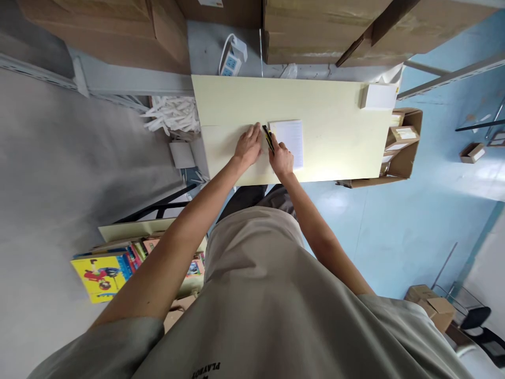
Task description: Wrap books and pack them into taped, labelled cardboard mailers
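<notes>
My right hand (pixel 281 159) is closed around a black and yellow utility knife (pixel 269 138), whose front end points away from me and toward my left fingers. Under and beside that hand lies a white lined paper pad (pixel 290 141). Just left of the knife, my left hand (pixel 249 146) rests on the pale tabletop (pixel 339 134) with its fingers stretched forward. A small gap shows between its fingertips and the knife. Whether a thin sheet lies under my left palm is hard to make out.
A white box (pixel 379 97) sits at the table's far right corner. Behind the table are a power strip (pixel 232 62) and large cardboard boxes (pixel 323 31). White paper strips (pixel 175 115) pile up at left. An open carton (pixel 410 142) stands right; books (pixel 102 276) lie lower left.
</notes>
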A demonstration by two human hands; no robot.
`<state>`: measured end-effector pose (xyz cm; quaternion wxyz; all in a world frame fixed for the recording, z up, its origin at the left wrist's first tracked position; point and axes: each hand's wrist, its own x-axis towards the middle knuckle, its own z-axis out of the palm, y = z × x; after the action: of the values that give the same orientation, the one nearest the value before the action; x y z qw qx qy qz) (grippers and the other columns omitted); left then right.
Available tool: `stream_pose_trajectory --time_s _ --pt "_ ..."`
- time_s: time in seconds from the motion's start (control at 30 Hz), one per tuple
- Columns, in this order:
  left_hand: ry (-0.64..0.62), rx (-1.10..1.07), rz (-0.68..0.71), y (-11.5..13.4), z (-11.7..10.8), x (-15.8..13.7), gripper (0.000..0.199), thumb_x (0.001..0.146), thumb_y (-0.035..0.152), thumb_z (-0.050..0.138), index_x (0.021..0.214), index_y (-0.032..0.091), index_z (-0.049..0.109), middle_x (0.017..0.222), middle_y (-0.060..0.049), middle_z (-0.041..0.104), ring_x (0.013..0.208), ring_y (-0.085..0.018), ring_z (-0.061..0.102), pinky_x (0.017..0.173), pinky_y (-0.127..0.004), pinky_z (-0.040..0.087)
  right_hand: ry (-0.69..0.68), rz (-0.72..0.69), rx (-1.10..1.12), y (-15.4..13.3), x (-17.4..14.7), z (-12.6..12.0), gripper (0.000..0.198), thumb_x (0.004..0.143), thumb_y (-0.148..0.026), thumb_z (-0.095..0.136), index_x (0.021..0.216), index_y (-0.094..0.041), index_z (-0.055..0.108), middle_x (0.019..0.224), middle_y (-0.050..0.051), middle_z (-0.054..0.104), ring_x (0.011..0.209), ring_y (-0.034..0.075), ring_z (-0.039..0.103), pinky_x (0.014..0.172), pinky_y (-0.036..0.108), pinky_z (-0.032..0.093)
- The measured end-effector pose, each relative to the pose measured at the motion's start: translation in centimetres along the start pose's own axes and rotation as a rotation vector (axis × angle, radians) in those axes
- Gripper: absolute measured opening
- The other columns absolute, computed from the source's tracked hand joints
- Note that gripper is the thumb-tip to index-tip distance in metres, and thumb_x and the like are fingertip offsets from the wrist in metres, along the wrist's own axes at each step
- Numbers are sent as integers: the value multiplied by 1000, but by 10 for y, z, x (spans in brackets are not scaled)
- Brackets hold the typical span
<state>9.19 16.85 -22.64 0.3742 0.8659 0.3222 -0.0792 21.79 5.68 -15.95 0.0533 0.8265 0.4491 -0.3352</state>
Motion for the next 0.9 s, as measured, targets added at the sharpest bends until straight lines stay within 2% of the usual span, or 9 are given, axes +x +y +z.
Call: stream_pose_trajectory --time_s 0.1,0.23,0.4,0.53,0.73,0.8,0.9 --pt "-4 0 0 0 1 1 93 115 53 62 190 7 31 199 -25 27 187 -45 22 151 -67 27 -11 -7 -40 0 -9 0 75 126 -29 30 197 -32 8 156 22 69 126 36 79 109 49 64" --pt "-1 9 -5 0 1 2 93 114 52 64 190 8 34 199 -24 28 187 -46 22 152 -68 26 -33 -3 -78 3 -25 0 73 126 -28 31 197 -28 16 158 23 69 127 35 79 111 48 65" --pt "5 4 -5 0 3 1 91 113 47 66 189 8 35 199 -24 28 187 -45 23 151 -69 26 -68 11 -116 9 -49 8 74 126 -29 34 197 -29 15 155 23 70 125 33 82 111 46 65" --pt "18 -15 0 3 3 0 93 113 49 71 188 7 35 198 -27 27 187 -46 22 152 -68 25 -105 26 -144 14 -71 13 70 126 -29 34 196 -28 25 155 23 72 125 34 83 108 44 66" --pt "-27 6 -32 6 0 1 96 113 47 70 189 6 30 200 -28 21 187 -48 20 150 -72 24 -213 5 -207 15 -106 3 71 124 -19 35 194 -25 30 158 26 72 128 34 84 108 45 66" --pt "-20 1 -29 6 -1 0 96 114 49 66 191 8 28 199 -27 23 187 -47 21 150 -74 24 -258 -12 -224 11 -116 -3 67 122 -16 36 190 -23 39 154 26 75 131 34 84 108 44 66" --pt "0 2 -28 8 -1 -1 96 113 52 66 191 9 28 199 -28 25 186 -47 24 149 -76 24 -336 -38 -247 5 -130 -14 58 118 -10 42 171 -18 62 143 25 82 135 33 83 108 39 65"
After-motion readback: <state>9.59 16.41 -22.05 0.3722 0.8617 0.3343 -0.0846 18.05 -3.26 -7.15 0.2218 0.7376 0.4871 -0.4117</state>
